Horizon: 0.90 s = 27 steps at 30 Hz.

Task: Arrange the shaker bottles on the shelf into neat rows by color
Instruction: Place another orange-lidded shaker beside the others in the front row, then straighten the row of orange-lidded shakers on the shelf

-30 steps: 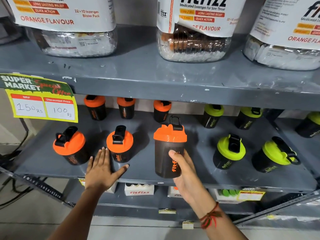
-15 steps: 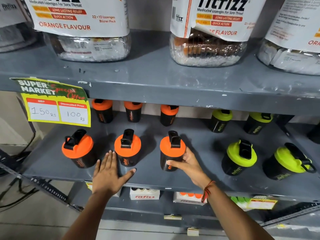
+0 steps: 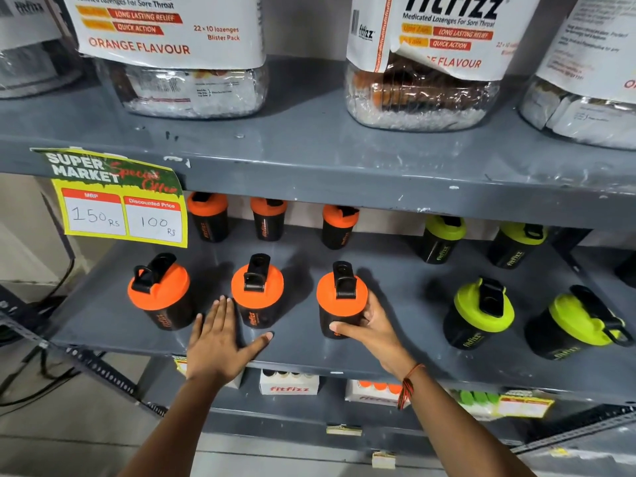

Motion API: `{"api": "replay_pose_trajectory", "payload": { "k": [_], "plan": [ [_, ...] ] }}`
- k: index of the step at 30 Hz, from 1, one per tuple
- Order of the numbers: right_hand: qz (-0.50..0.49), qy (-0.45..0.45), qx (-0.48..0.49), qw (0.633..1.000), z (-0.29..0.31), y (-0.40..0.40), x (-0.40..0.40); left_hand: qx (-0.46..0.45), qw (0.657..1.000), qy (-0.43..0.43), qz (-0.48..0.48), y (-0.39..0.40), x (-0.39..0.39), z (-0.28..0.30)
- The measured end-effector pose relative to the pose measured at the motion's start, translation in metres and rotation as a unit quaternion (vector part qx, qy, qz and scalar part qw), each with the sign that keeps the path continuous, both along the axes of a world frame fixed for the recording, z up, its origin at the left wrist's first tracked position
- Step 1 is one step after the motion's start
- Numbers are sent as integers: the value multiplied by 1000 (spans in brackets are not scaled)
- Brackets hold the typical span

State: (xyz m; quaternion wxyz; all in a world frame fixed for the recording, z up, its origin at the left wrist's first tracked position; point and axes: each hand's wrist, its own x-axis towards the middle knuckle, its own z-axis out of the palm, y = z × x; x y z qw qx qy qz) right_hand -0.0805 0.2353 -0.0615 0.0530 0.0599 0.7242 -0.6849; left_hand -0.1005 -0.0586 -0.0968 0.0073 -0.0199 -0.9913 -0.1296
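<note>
Black shaker bottles stand in two rows on the grey shelf (image 3: pixel 395 342). Orange-lidded ones fill the left half, green-lidded ones the right. My right hand (image 3: pixel 370 327) grips the third front orange shaker (image 3: pixel 340 297), which stands upright on the shelf. To its left stand the middle front orange shaker (image 3: pixel 257 292) and the left front orange shaker (image 3: pixel 159 290). My left hand (image 3: pixel 218 342) lies flat and open on the shelf just before them, holding nothing. Three back orange shakers (image 3: pixel 268 218) stand behind. Two front green shakers (image 3: pixel 483 309) stand at the right.
The upper shelf (image 3: pixel 309 156) overhangs the bottles and carries large lozenge jars (image 3: pixel 423 63). A yellow price tag (image 3: pixel 120 208) hangs from its left edge. Back green shakers (image 3: pixel 444 235) stand at the right rear. Small boxes (image 3: pixel 289 385) sit on the shelf below.
My right hand brought the third orange shaker from held up in front of the shelf down onto it, in line with the two front orange ones. The left hand stayed flat on the shelf.
</note>
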Motion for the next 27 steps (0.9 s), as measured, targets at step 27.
{"api": "replay_pose_trajectory", "payload": {
  "k": [27],
  "plan": [
    [18,26,175,984,-14,-6,-12,356,921,18,157,33,6,28]
  ]
}}
